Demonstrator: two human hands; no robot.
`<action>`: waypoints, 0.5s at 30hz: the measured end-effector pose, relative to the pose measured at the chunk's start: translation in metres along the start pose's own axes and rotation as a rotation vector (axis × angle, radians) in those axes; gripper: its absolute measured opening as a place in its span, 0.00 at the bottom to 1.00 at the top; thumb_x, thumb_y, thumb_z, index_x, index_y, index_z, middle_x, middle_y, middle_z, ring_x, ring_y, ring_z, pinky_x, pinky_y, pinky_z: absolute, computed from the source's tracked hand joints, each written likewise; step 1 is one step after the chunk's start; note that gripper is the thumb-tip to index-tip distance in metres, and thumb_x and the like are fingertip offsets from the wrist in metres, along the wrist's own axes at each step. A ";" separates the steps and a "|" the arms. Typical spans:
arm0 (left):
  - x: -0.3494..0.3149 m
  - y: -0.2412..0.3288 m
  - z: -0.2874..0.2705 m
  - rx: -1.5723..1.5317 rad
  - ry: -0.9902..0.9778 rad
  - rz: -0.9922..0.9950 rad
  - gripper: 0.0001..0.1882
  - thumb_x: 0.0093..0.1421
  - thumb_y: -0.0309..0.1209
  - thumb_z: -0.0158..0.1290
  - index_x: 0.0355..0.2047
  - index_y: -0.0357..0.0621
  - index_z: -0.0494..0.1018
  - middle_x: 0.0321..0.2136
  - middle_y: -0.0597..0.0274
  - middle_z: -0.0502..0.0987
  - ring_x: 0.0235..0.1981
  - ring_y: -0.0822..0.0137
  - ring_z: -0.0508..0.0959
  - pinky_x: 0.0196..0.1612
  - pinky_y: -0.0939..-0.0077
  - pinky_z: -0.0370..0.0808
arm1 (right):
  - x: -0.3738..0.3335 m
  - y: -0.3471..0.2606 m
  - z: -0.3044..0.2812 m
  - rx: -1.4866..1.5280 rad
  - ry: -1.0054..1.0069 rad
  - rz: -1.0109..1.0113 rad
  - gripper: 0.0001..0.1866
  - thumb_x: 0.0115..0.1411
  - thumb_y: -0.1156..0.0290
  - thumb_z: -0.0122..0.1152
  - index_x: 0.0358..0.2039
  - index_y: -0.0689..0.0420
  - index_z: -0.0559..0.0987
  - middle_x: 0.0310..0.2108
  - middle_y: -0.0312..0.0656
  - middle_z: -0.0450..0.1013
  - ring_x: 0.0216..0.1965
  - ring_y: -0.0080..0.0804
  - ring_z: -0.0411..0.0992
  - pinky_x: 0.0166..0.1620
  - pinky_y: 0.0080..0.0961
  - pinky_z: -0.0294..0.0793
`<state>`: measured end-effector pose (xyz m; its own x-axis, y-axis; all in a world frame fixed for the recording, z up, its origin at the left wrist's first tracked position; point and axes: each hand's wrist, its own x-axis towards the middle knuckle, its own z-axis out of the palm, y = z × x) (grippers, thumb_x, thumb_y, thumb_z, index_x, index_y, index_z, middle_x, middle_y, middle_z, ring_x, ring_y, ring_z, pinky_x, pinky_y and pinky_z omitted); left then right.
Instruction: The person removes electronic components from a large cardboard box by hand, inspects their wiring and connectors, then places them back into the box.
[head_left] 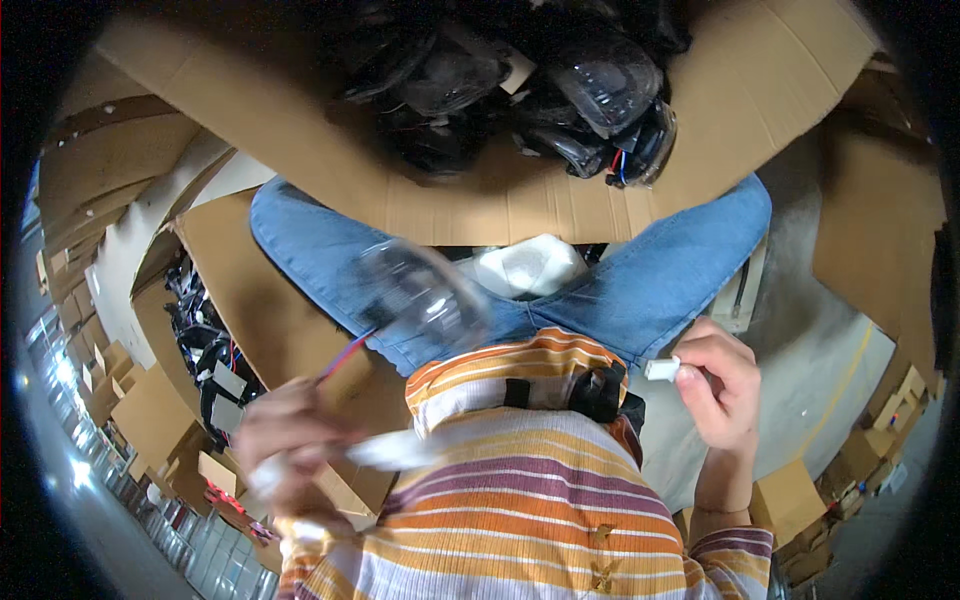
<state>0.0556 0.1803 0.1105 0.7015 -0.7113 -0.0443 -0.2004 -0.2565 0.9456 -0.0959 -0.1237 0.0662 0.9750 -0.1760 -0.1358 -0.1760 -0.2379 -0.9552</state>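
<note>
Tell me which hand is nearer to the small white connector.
Right. The right hand pinches the white connector; the left hand, motion-blurred, is well off to its left and lower in the view.

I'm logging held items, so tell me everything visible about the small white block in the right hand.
The small white block is boxy and looks like plastic. The right hand pinches its right end between thumb and finger, leaving the left end free, near the right thigh. Finer details are too small to tell.

The domed part [428,298] looks glossy plastic, the carton [520,215] matt cardboard.
</note>
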 end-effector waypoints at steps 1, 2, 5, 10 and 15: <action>-0.028 0.024 -0.024 -0.005 0.149 0.022 0.18 0.49 0.39 0.45 0.17 0.34 0.69 0.16 0.54 0.69 0.13 0.70 0.62 0.16 0.72 0.56 | 0.004 -0.001 0.005 0.006 -0.034 0.021 0.03 0.43 0.81 0.54 0.22 0.63 0.71 0.17 0.40 0.64 0.18 0.31 0.62 0.21 0.21 0.60; -0.068 0.025 -0.054 0.356 0.418 0.003 0.19 0.50 0.41 0.45 0.19 0.33 0.67 0.21 0.50 0.70 0.15 0.67 0.64 0.20 0.72 0.61 | 0.001 0.005 0.001 -0.025 -0.008 0.091 0.03 0.43 0.81 0.53 0.22 0.63 0.71 0.17 0.40 0.64 0.18 0.31 0.62 0.21 0.22 0.60; -0.109 0.074 -0.108 0.563 0.607 -0.504 0.19 0.54 0.40 0.46 0.33 0.31 0.68 0.25 0.57 0.69 0.22 0.77 0.64 0.29 0.88 0.63 | 0.006 0.006 0.013 -0.059 -0.057 0.102 0.02 0.45 0.81 0.53 0.22 0.63 0.70 0.17 0.41 0.64 0.18 0.32 0.63 0.22 0.23 0.61; -0.096 0.068 -0.100 1.065 0.298 -0.697 0.17 0.48 0.20 0.48 0.41 0.34 0.66 0.39 0.53 0.68 0.41 0.63 0.68 0.43 0.75 0.65 | 0.015 0.003 0.031 -0.054 -0.189 0.019 0.02 0.45 0.80 0.53 0.21 0.63 0.70 0.16 0.41 0.64 0.18 0.33 0.63 0.22 0.25 0.61; 0.023 -0.059 -0.004 0.134 0.035 -0.604 0.14 0.50 0.25 0.49 0.38 0.35 0.67 0.33 0.56 0.70 0.34 0.68 0.72 0.37 0.78 0.69 | 0.009 0.010 0.022 -0.070 -0.127 0.046 0.02 0.44 0.80 0.53 0.21 0.62 0.70 0.15 0.41 0.64 0.17 0.33 0.63 0.21 0.24 0.61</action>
<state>0.0863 0.1816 0.0552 0.7395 -0.3936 -0.5461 0.1563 -0.6887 0.7080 -0.0855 -0.1067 0.0496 0.9742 -0.0669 -0.2157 -0.2258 -0.2988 -0.9272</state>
